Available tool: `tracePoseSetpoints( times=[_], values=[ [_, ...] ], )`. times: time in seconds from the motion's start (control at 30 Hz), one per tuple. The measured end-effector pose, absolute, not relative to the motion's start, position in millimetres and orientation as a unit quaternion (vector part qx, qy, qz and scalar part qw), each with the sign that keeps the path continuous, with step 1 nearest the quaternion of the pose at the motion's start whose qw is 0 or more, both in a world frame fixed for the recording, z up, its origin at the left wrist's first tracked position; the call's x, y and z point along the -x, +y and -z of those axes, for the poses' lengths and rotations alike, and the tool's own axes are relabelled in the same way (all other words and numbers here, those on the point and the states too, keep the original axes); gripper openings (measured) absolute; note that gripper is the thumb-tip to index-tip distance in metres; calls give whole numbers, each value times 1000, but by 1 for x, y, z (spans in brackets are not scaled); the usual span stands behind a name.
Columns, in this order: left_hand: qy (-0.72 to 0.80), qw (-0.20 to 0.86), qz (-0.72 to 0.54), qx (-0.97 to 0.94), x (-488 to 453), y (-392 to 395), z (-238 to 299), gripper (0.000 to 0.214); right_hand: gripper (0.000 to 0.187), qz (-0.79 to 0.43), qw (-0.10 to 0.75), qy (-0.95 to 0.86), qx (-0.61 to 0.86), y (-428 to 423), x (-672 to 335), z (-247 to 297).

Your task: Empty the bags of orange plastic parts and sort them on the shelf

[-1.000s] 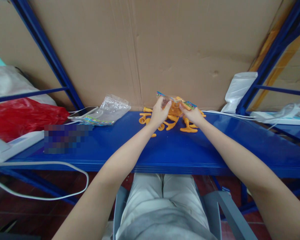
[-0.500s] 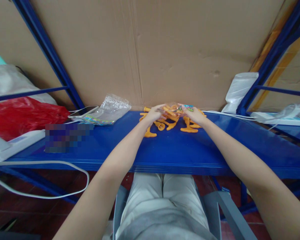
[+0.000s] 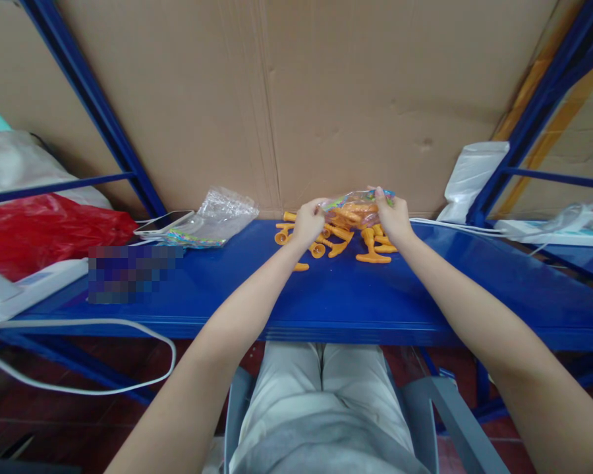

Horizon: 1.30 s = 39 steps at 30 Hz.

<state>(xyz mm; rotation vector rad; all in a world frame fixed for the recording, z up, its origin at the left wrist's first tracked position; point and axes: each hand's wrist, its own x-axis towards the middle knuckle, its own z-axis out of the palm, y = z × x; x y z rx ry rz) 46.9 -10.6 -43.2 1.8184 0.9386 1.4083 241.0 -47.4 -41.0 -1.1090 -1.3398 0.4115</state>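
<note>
Blue metal tabletop [image 3: 350, 296] across my front. On it, off left: clear plastic bags with multicoloured print [image 3: 217, 220]. My grip is on another clear, multicolour-printed plastic bag [image 3: 358, 212], orange pieces inside: left hand [image 3: 308, 222] pinching one end, right hand [image 3: 394, 217] clamped on the printed other end. Half a second ago it was bunched lower; now it's stretched between my hands, so I'd judge it better controlled. Loose T-shaped orange plastic pieces [image 3: 374, 257] lie under it.

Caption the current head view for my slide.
Left hand and right hand hold a clear bag of orange pieces near loose pieces on a blue table.
</note>
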Motion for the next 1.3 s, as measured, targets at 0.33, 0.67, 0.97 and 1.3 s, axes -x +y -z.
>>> tracePoseSetpoints(
  times=[0.33,0.67,0.97,1.3],
  values=[
    [266,197,-603,-725,-48,-20,42,36,75,-96,693,-567,435,-55,-232,38],
    [242,188,-590,-747,-43,-9,47,43,55,-53,645,-615,451,-47,-234,43],
    [301,358,-546,-696,-42,4,57,56,26,-60,619,-607,495,-34,-255,48],
    [415,336,-481,-696,-42,25,24,28,20,-116,450,-625,628,-13,-259,-7]
  ],
)
